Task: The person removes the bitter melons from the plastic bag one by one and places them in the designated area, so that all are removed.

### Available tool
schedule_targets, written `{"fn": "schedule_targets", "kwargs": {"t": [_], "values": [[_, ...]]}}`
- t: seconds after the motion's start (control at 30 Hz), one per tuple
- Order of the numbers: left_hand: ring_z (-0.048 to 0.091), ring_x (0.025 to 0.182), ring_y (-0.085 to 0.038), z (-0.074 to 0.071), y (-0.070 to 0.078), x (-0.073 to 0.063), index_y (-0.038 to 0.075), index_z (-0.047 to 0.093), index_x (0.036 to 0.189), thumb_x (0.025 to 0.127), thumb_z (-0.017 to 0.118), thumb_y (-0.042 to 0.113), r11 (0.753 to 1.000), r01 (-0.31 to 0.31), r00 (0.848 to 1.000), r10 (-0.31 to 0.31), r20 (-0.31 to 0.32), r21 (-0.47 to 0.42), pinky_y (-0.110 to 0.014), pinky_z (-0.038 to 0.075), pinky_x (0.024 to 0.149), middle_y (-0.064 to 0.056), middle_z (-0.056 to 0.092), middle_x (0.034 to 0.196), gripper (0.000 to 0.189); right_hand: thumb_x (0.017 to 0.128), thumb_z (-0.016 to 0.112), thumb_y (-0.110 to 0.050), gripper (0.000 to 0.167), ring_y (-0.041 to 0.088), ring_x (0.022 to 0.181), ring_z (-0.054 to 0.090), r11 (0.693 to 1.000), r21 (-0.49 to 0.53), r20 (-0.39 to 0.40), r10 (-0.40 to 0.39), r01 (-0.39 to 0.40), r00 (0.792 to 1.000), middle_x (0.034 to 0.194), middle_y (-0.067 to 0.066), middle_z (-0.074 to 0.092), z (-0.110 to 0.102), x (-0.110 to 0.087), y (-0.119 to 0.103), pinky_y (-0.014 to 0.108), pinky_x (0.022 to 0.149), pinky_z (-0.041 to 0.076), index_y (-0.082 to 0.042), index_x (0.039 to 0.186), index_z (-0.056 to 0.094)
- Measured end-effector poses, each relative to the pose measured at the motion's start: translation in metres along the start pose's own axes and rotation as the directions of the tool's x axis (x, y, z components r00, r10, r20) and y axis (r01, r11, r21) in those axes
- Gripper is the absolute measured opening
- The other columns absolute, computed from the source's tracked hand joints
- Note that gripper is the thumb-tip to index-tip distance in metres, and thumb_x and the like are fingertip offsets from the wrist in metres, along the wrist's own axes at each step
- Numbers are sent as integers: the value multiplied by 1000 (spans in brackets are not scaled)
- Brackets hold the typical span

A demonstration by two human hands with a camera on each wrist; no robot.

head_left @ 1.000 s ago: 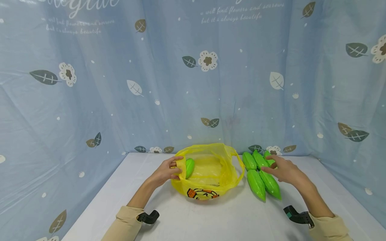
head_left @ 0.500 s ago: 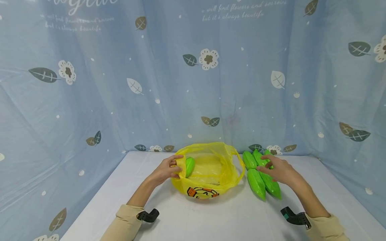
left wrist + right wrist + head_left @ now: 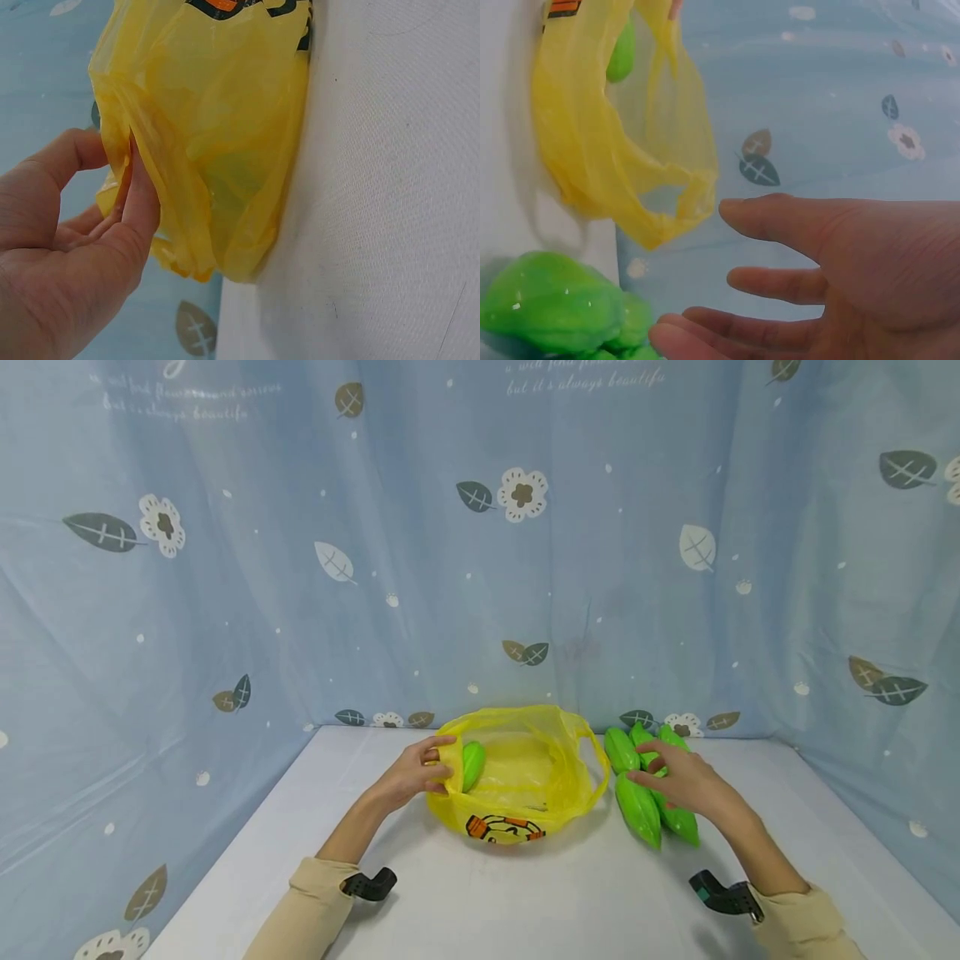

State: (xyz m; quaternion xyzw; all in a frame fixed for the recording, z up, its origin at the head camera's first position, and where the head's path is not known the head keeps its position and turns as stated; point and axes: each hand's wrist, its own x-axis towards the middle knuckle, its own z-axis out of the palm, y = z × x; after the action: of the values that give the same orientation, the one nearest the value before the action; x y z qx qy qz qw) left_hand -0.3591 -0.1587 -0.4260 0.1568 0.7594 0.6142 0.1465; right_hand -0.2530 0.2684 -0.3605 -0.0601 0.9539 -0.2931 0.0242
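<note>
A yellow plastic bag [image 3: 517,831] with a cartoon print stands on the table, its mouth open upward. My left hand [image 3: 411,773] grips the bag's left side near its handle; the left wrist view shows the thin plastic between thumb and fingers. Inside the bag at the left lies one glossy green, elongated fruit-like piece [image 3: 472,765]. Several similar pieces, tapering to points, lie grouped right of the bag, among them a front one [image 3: 637,812]. Over this group hovers my right hand [image 3: 686,777], fingers spread and holding nothing. It partly hides the pieces behind it.
The white table [image 3: 525,910] ends at a blue curtain [image 3: 420,568] printed with leaves and flowers, which hangs behind and along both sides. A loose bag handle [image 3: 600,772] reaches toward the green pieces. Black camera mounts [image 3: 370,885] sit on both wrists.
My right hand has shifted slightly left over the green pieces, its fingers still apart. The left hand keeps its grip on the bag. The head view has tilted down a little.
</note>
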Motion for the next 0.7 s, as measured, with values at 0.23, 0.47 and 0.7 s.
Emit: {"fn": "schedule_targets", "kwargs": {"t": [0.23, 0.47, 0.7], "values": [[64, 99, -22, 0, 1, 1, 20, 45, 146, 88, 67, 9, 1000, 9, 1000, -9, -5, 4, -39, 62, 78, -18, 54, 131, 63, 94, 64, -39, 64, 21, 66, 68, 1000, 14, 20, -21, 21, 1000, 115, 23, 64, 5, 7, -13, 35, 61, 59, -3, 143, 44], [63, 99, -21, -1, 1, 1, 17, 41, 148, 89, 67, 8, 1000, 1, 1000, 0, 17, -10, -38, 62, 78, -20, 51, 132, 66, 93, 64, -42, 65, 24, 78, 69, 996, 49, 37, -72, 70, 997, 119, 25, 61, 8, 18, -33, 39, 66, 61, -4, 142, 45], [63, 100, -20, -1, 4, -1, 14, 39, 150, 90, 66, 9, 1000, -11, 1000, 11, 24, 3, -39, 62, 79, -22, 50, 136, 66, 94, 64, -37, 60, 18, 71, 67, 991, 50, 48, -127, 125, 991, 116, 23, 63, 16, 28, -56, 34, 62, 59, -3, 141, 47]]}}
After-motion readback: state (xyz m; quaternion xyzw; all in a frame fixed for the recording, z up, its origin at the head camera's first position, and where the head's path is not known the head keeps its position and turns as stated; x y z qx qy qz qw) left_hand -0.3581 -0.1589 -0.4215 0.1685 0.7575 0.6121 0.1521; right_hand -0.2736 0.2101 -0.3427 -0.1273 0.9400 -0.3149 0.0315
